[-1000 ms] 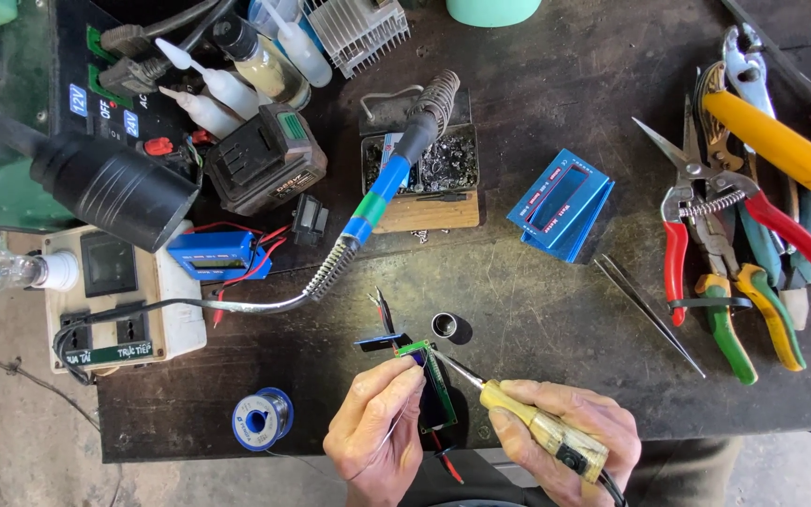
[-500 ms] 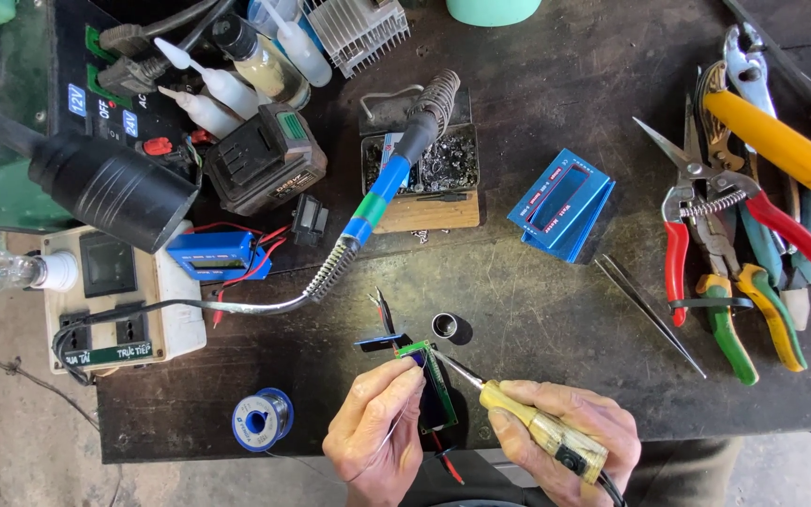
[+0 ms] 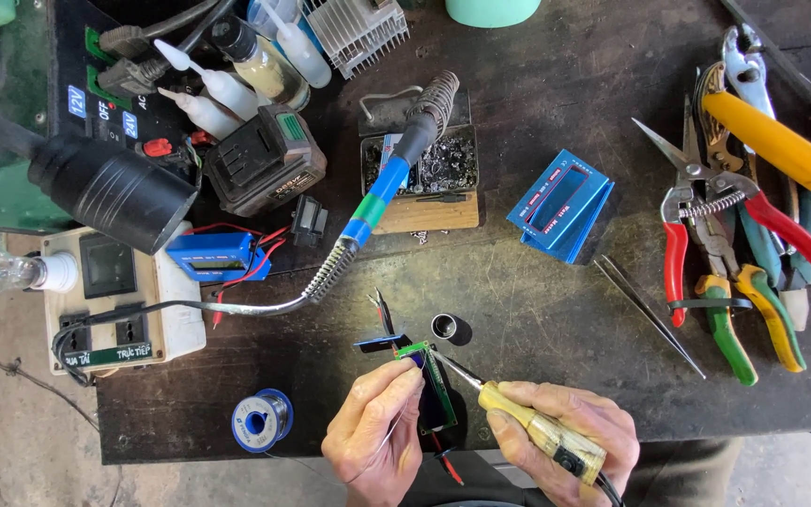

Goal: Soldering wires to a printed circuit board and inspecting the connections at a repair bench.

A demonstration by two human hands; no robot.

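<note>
Right hand (image 3: 565, 437) grips the yellow-handled soldering iron (image 3: 537, 434), tip seemingly up-left toward the small circuit board (image 3: 434, 385).

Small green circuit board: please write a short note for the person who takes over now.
Left hand: pinches the small green circuit board at the table's near edge.
Right hand: grips the yellow-handled soldering iron, tip at the board's top corner.
Nearby: solder spool, second iron on its stand, tweezers.
Done or left: joints too small to judge.
</note>
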